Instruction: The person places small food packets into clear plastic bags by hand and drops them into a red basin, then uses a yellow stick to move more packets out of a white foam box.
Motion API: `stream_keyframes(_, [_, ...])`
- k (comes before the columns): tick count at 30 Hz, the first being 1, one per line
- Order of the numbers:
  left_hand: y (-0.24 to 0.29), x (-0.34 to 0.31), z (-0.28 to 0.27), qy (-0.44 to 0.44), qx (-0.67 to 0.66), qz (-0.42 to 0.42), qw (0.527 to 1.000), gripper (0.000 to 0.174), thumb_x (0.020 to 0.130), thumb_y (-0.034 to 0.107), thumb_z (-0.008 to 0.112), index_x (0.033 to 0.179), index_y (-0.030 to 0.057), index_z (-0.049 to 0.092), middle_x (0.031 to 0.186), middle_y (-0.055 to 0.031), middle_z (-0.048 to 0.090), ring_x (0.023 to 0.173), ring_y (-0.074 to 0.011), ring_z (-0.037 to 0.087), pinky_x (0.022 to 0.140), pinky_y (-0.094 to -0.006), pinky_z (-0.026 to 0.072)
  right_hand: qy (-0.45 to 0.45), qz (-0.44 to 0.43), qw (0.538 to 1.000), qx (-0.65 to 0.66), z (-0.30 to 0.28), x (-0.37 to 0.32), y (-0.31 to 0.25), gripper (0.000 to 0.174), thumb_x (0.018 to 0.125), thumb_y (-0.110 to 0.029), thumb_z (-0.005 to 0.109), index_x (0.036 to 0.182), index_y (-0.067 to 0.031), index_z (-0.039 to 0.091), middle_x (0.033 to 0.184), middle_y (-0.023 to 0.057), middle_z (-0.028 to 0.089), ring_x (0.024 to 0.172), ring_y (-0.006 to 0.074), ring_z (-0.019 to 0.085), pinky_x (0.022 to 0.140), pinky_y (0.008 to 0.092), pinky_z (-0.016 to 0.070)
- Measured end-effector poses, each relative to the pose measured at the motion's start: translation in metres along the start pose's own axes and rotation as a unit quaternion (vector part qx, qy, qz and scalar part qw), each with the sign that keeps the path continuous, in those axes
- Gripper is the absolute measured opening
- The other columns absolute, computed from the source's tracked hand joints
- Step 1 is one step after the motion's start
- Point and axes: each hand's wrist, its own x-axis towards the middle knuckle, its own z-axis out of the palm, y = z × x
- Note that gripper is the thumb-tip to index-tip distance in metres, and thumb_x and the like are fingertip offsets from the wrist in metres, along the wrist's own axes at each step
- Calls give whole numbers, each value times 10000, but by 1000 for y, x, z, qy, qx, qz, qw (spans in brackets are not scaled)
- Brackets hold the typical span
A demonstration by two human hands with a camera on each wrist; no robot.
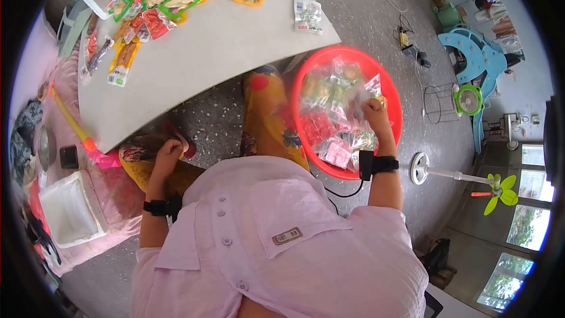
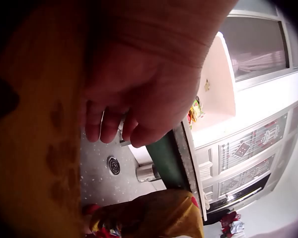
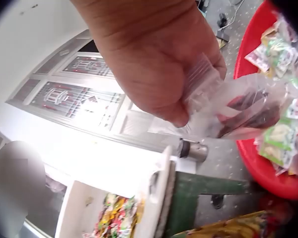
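The right hand [image 3: 154,64] pinches the top of 1 clear bag [image 3: 251,111] between thumb and fingers, with dark red contents sagging in its lower part. The bag is over the red tub [image 1: 396,103], which stands on the floor just beside the table's right corner and holds many bagged packets [image 1: 318,126]. The left hand [image 1: 169,156] holds nothing that shows; its fingers hang loosely bent, near the left knee, and whether it touches the trouser leg I cannot tell. On the table [image 1: 194,65], a heap of coloured packets [image 1: 156,9] lies toward the far left, with 1 yellow-edged packet [image 1: 123,63] nearer the left edge and 1 silvery packet [image 1: 308,16] by itself near the right corner. What could go wrong: the grip takes only thin, slick film at the mouth, so the weight below could drag the bag out of the fingers or strain the top. If that mouth is unsealed, which I cannot tell, a tilt could spill the contents. The tub's load looks loose and uneven, so a bag let down high near the rim could slide over onto the floor.
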Motion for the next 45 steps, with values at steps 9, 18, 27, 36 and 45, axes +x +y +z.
stream_keyframes(9, [-1, 2, 3, -5, 43, -8, 999, 116, 762, 110, 521, 812, 6, 531, 718, -53, 533, 696, -115, 493, 645, -240, 405, 50, 54, 978, -198, -3, -14, 116, 160, 707, -174, 521, 711, -14, 530, 625, 109, 542, 577, 170, 522, 549, 303, 413])
stream_keyframes(18, [-6, 6, 4, -6, 50, -6, 999, 116, 763, 113, 524, 816, 10, 538, 717, -41, 535, 685, -105, 487, 634, -237, 404, 144, 133, 910, -364, -7, -26, 140, 223, 799, -249, 413, 865, -59, 510, 888, 192, 569, 777, 371, 560, 653, 473, 452])
stream_keyframes(27, [-9, -1, 2, 21, 30, 23, 999, 108, 765, 123, 548, 828, 36, 550, 714, -21, 538, 676, -93, 490, 618, -235, 416, 68, -76, 986, -130, 121, 3, 52, 175, 738, -142, 478, 823, -11, 559, 799, 210, 572, 783, 362, 548, 708, 396, 434])
stream_keyframes(36, [40, -36, -51, 205, -12, 68, 976, 113, 780, 113, 520, 836, 15, 519, 658, -33, 530, 604, -101, 504, 536, -245, 416, 36, -383, 923, 9, 204, 6, -122, 100, 750, -23, 505, 841, 18, 515, 847, 156, 537, 787, 278, 518, 714, 347, 424])
stream_keyframes(45, [1, -118, -205, 619, 210, 4, 757, 173, 752, 125, 537, 890, 21, 551, 856, -151, 562, 803, -296, 542, 712, -335, 433, 60, -515, 848, -109, 229, 16, -129, 135, 663, -9, 517, 798, -8, 511, 876, 162, 533, 838, 337, 493, 745, 428, 401])
